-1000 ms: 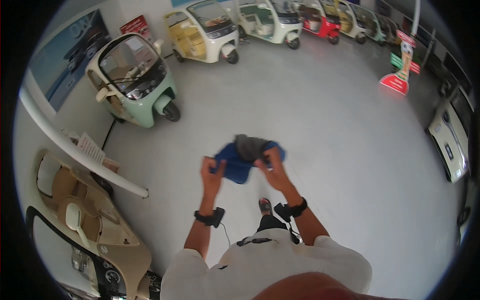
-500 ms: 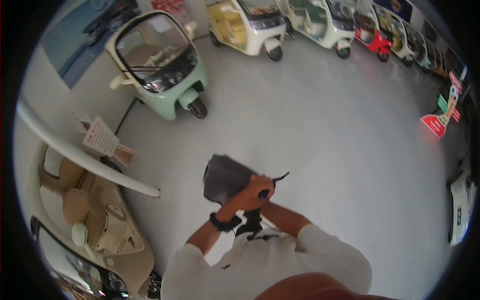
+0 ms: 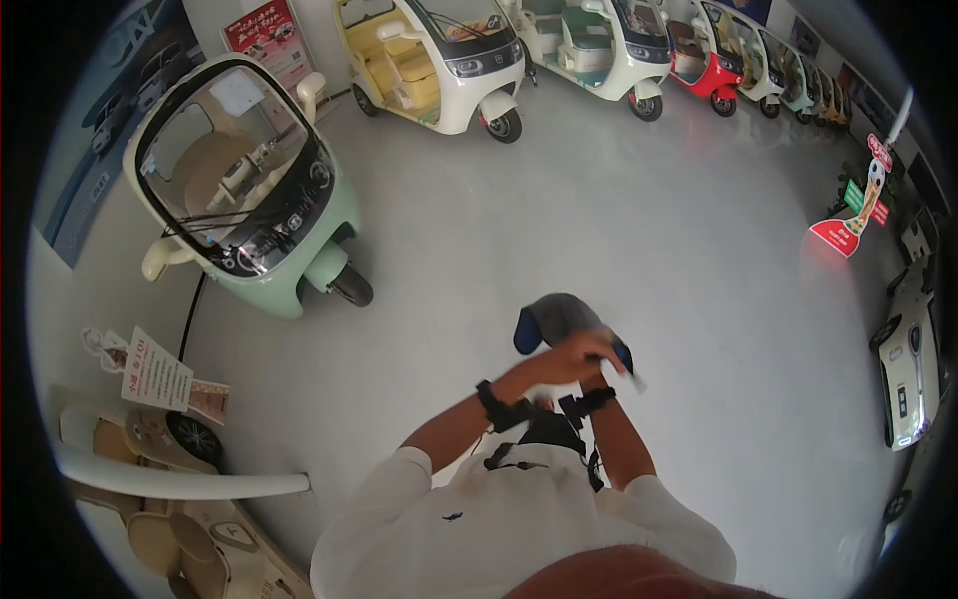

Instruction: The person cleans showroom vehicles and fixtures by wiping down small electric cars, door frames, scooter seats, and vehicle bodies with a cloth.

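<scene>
A dark grey cloth item [image 3: 562, 312] with blue at its ends is held in front of my chest, bent into an arch; its exact kind cannot be made out. My left hand [image 3: 581, 356] crosses over its near right part, fingers bent and blurred, closed at the cloth. My right hand [image 3: 596, 380] is mostly hidden beneath the left one, and its fingers do not show. A black band [image 3: 504, 409] is on my left wrist, and another black band [image 3: 587, 403] is on my right wrist.
A green three-wheeler [image 3: 309, 270] stands ahead left, with a yellow-seated one [image 3: 439, 80] and several more along the back. At left are a sign board [image 3: 155, 371], a white pole [image 3: 200, 485] and a beige vehicle [image 3: 235, 544]. A red-based sign [image 3: 838, 237] and white car [image 3: 910, 369] stand right.
The grey cloth has gone from a wide flat shape at the left to a bent shape further right, showing blue. Both hands have moved right and slightly up. The view has shifted.
</scene>
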`<move>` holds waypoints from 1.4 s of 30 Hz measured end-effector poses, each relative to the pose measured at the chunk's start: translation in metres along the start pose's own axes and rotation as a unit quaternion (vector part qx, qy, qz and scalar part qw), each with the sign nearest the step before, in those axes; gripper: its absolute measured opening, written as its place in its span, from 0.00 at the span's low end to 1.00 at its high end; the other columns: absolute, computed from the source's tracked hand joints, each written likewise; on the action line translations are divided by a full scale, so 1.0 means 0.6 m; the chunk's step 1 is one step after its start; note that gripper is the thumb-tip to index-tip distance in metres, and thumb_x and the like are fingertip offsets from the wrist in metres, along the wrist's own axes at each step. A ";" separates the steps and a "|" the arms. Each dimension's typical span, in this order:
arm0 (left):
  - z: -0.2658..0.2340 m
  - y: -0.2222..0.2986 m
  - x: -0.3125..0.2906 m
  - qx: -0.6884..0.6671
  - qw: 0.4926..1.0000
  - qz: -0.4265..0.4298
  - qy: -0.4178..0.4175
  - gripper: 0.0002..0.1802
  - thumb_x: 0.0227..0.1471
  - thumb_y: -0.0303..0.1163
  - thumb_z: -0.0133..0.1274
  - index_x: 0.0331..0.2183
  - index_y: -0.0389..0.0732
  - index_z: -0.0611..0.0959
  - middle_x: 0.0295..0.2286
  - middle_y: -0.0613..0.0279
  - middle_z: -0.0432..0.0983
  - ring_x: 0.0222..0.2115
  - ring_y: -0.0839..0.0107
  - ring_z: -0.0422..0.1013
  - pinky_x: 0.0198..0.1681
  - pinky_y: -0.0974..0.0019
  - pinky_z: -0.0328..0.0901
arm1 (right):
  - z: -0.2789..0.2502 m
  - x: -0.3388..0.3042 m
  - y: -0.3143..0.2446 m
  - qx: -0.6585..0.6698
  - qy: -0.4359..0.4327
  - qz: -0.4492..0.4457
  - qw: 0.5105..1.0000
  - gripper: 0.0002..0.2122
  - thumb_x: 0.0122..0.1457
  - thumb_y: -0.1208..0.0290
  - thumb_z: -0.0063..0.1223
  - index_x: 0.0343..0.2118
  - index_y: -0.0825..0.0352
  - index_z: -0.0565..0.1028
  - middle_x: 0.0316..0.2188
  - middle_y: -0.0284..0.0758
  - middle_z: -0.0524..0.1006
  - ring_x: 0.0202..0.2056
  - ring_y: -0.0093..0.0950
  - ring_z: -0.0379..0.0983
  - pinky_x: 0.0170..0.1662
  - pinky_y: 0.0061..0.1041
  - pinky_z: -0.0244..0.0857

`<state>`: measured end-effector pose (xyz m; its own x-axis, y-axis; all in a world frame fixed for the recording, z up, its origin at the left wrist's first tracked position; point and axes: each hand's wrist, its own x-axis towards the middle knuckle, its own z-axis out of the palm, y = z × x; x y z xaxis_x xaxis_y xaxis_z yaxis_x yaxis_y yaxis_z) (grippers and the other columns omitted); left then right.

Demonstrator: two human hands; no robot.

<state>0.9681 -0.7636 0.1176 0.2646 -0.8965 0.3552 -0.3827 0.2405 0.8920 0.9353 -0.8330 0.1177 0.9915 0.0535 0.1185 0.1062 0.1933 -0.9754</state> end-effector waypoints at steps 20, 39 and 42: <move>-0.531 -0.233 -0.287 0.339 0.778 -0.358 0.389 0.18 0.42 0.22 0.50 0.37 0.40 0.65 0.27 0.54 0.64 0.30 0.57 0.64 0.32 0.65 0.61 | 0.074 0.626 0.452 -0.084 -0.518 0.046 0.850 0.18 0.56 0.65 0.35 0.47 0.72 0.61 0.44 0.35 0.65 0.45 0.25 0.59 0.51 0.25 0.53; -1.050 -0.310 -0.174 0.350 0.809 -0.318 0.349 0.22 0.39 0.33 0.54 0.39 0.39 0.70 0.39 0.51 0.67 0.38 0.56 0.66 0.42 0.62 0.62 | 0.246 1.187 0.236 -0.031 -0.374 0.032 0.926 0.37 0.40 0.77 0.60 0.54 0.63 0.52 0.50 0.39 0.60 0.49 0.33 0.60 0.49 0.27 0.58; -1.124 -0.316 -0.193 0.282 0.777 -0.236 0.511 0.22 0.34 0.33 0.56 0.36 0.39 0.73 0.35 0.52 0.70 0.38 0.54 0.66 0.42 0.60 0.60 | 0.309 1.258 0.227 -0.095 -0.455 -0.012 0.885 0.35 0.41 0.77 0.59 0.53 0.63 0.55 0.50 0.40 0.60 0.50 0.32 0.58 0.51 0.28 0.56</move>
<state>1.6071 -0.4547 0.0956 0.9477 -0.0022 0.3192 -0.2803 -0.4843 0.8288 1.6843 -0.5844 0.1089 0.5274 0.8351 0.1565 0.2236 0.0413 -0.9738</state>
